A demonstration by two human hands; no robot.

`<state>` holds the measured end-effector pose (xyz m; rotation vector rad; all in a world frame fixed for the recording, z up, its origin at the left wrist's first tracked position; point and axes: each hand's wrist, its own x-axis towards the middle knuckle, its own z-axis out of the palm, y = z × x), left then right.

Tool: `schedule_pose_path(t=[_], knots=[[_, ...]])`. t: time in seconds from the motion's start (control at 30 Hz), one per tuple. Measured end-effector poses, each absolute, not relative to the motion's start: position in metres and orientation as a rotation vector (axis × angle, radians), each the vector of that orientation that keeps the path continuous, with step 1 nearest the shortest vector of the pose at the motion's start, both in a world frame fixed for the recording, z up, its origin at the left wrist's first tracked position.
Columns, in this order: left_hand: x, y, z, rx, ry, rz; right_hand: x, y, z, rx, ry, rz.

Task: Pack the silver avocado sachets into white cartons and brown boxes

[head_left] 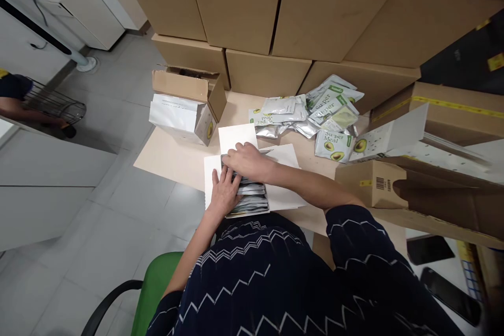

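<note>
Handling silver foil sachets [249, 201] in white cardboard box [237, 135]: left hand [225, 191] lay spread, right hand [248, 160] curled, grip indeterminable; tight packing risked creasing.

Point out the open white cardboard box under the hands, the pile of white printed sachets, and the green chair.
Open white cardboard box [284, 184], head view: flap on the right.
Pile of white printed sachets [325, 108], head view: sachet near its middle.
Green chair [157, 278], head view: its green surface.
</note>
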<state>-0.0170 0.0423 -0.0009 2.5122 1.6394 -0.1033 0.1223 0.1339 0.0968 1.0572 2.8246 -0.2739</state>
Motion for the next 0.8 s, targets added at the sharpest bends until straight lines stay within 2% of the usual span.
schedule_pose_path(t=[0.17, 0.33, 0.6, 0.8], knots=[[-0.017, 0.042, 0.002, 2.504, 1.632, -0.113, 0.105, 0.144, 0.06, 1.032, 2.766, -0.414], [-0.018, 0.042, 0.002, 2.506, 1.624, -0.097, 0.131, 0.16, 0.053, 1.138, 2.715, -0.647], [-0.018, 0.044, 0.001, 2.514, 1.621, -0.139, 0.138, 0.156, 0.054, 1.166, 2.654, -0.433], [-0.017, 0.046, 0.002, 2.531, 1.616, -0.173, 0.109, 0.161, 0.033, 1.093, 2.589, -0.443]])
